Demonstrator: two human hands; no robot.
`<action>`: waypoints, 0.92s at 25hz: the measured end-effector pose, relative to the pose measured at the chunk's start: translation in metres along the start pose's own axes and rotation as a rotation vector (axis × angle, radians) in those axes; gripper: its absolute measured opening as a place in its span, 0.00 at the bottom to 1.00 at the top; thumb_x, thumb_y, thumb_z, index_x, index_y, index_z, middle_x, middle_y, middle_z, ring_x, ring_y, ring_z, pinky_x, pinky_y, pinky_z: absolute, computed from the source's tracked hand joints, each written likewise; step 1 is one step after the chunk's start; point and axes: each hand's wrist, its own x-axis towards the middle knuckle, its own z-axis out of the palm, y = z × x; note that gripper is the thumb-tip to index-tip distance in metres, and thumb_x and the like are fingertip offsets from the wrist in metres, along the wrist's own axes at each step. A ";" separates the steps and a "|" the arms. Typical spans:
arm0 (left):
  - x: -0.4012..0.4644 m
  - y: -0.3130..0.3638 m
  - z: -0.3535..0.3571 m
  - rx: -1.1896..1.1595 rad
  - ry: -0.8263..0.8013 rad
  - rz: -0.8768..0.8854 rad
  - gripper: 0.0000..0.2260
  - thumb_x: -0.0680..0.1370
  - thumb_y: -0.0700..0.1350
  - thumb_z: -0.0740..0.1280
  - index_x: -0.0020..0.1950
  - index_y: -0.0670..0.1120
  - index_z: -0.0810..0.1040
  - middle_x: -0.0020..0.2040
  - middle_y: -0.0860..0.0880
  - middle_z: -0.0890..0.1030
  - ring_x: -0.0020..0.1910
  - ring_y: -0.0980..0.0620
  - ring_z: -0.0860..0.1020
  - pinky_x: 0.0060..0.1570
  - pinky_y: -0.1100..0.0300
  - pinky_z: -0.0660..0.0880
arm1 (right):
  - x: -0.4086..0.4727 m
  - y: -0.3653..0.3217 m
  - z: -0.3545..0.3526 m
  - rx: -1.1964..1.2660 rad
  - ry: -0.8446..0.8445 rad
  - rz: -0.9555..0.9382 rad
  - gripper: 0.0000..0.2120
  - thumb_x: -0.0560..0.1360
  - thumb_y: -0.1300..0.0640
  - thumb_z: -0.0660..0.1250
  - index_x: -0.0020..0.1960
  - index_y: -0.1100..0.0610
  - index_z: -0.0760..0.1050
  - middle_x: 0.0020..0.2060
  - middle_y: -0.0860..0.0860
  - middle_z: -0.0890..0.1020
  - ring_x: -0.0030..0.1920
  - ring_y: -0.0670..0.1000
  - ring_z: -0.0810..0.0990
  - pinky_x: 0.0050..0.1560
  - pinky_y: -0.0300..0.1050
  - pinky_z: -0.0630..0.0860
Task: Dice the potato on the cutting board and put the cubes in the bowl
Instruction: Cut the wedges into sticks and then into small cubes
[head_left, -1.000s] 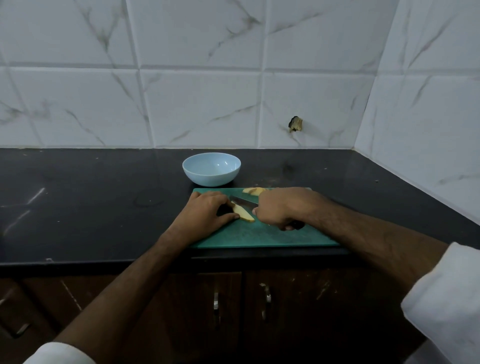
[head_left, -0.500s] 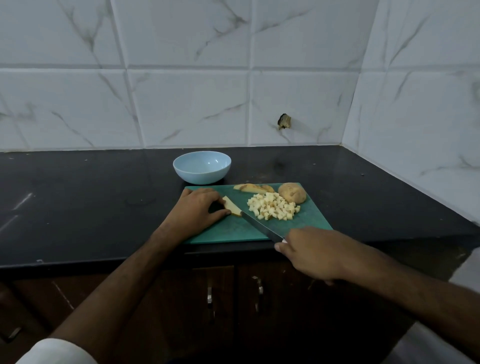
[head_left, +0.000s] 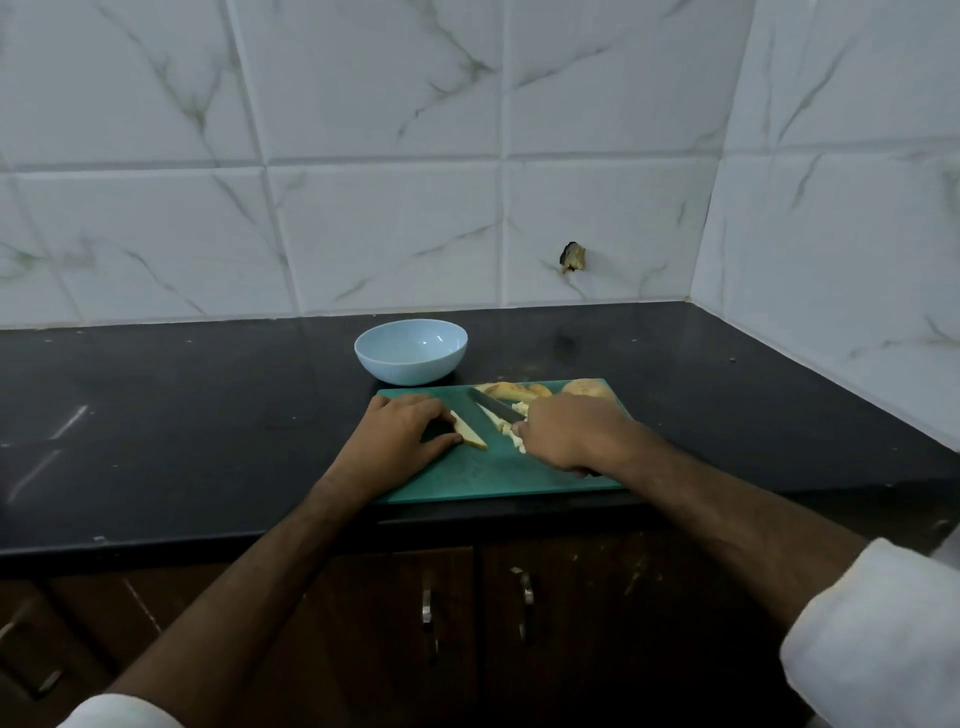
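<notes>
On the green cutting board (head_left: 467, 478), my left hand (head_left: 400, 436) presses down on a pale potato slice (head_left: 470, 430). My right hand (head_left: 571, 434) grips a knife (head_left: 496, 409), blade pointing to the far left, above a pile of potato cubes (head_left: 511, 434) that the hand mostly hides. More potato slices (head_left: 511, 391) and an unpeeled potato chunk (head_left: 587, 387) lie at the board's far edge. Just beyond the board's far left corner stands an empty light blue bowl (head_left: 410, 351).
The board lies at the front edge of a black counter (head_left: 182, 415). White marble tiles line the back wall and the right wall (head_left: 841, 260). Below the counter are brown cabinet doors with metal handles (head_left: 428, 608).
My right hand has moved from the counter's front edge back over the board, and it covers the cube pile. The knife blade has swung away from the slice. My left hand stays on the slice.
</notes>
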 end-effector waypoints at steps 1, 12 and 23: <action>-0.001 0.000 0.000 0.023 0.017 0.010 0.08 0.78 0.58 0.68 0.52 0.56 0.79 0.53 0.59 0.82 0.54 0.58 0.78 0.52 0.58 0.62 | 0.002 0.000 -0.004 0.025 0.004 -0.005 0.21 0.86 0.48 0.52 0.42 0.58 0.75 0.33 0.52 0.78 0.30 0.49 0.75 0.42 0.46 0.77; 0.000 0.001 -0.003 0.040 0.017 0.012 0.10 0.76 0.60 0.68 0.51 0.56 0.80 0.52 0.58 0.81 0.53 0.58 0.77 0.54 0.55 0.67 | -0.002 -0.023 0.002 -0.102 -0.036 -0.048 0.14 0.85 0.50 0.54 0.57 0.56 0.76 0.43 0.50 0.76 0.45 0.52 0.76 0.48 0.51 0.70; 0.001 0.000 -0.002 0.042 0.009 0.022 0.12 0.76 0.62 0.65 0.49 0.55 0.78 0.52 0.58 0.80 0.53 0.57 0.77 0.52 0.55 0.67 | -0.049 -0.004 0.047 0.049 -0.043 -0.084 0.15 0.86 0.45 0.52 0.48 0.52 0.70 0.40 0.49 0.76 0.40 0.47 0.77 0.42 0.45 0.75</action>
